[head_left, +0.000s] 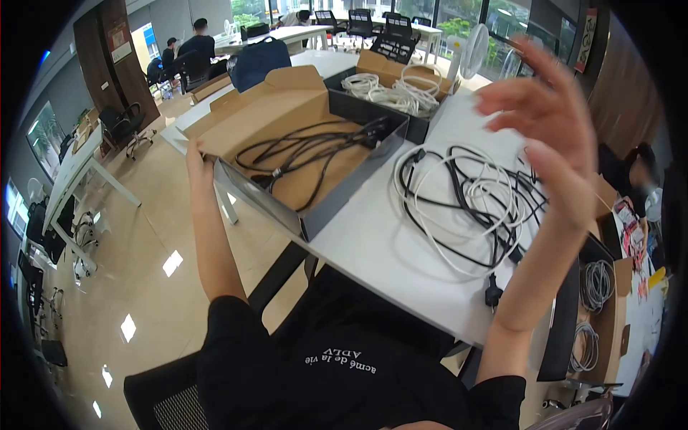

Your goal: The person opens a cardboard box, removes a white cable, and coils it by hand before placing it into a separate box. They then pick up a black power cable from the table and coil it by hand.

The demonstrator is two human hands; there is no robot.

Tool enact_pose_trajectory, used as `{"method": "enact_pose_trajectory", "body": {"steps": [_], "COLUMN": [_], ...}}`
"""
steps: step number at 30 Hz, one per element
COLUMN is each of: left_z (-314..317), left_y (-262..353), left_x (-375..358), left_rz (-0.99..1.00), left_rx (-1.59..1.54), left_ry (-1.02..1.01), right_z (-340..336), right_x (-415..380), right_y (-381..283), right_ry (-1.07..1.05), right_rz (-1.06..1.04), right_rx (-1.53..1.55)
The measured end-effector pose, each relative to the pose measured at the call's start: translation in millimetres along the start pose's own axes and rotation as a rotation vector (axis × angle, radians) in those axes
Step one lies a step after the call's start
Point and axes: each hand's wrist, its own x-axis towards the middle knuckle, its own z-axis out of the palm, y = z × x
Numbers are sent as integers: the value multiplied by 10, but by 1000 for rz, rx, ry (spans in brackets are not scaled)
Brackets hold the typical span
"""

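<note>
My left hand (198, 153) is at the left corner of an open cardboard box (279, 118); its fingers are mostly hidden at the box edge. Inside that box lies a bundle of black cables (315, 154). My right hand (537, 122) is raised over the right part of the white table (373, 247), fingers apart and blurred, holding nothing. Below and left of it, black cables (459, 186) and a white cable (430, 233) lie tangled on the table. A black plug (492, 292) rests near the front edge.
Behind stands a box of white cables (394, 93), beside a white fan (473, 51) and a dark blue bag (259, 63). At the right, a box holds coiled grey cables (597, 285), and a person (638, 172) is near it. More people sit far back left.
</note>
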Motion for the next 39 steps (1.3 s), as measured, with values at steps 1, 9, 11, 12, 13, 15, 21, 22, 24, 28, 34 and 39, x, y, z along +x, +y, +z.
{"method": "enact_pose_trajectory", "body": {"steps": [1,9,11,12,13,15,21,22,24,28,34,39], "left_z": [-226,-568,-452,-377,-364,-183,-225,-243,-137,-173,-182,-177], "left_y": [-98,-78,-29,0,18,20,-59,-109,-182,-257,-306,-311], "left_x": [80,-544,-785,-900,-964,-1175,-1453,-1480,-1500,-1457,-1567,-1568], "left_rz": [55,323,453,517,487,475,633,625,810,759,668,558], "left_rx": [-17,116,189,223,325,289,614,657,577,315,383,320], "left_ry": [-40,-85,-169,-217,-191,-141,-324,-321,-247,-333,-359,-354], "right_z": [43,508,682,799,931,1194,1875,1871,1899,1908,1952,1964], "right_x": [52,34,103,126,163,200,306,370,396,406,368,319], "right_y": [137,1063,1236,1311,1378,1487,1549,1485,1531,1532,1582,1580], "right_ry": [-72,-397,-468,-465,-464,-488,-573,-667,-608,-662,-555,-558], "right_rz": [71,329,369,318,267,168,15,129,65,111,80,58], "right_rx": [-13,-316,-353,-351,-354,-344,-75,-74,-69,55,117,198]}}
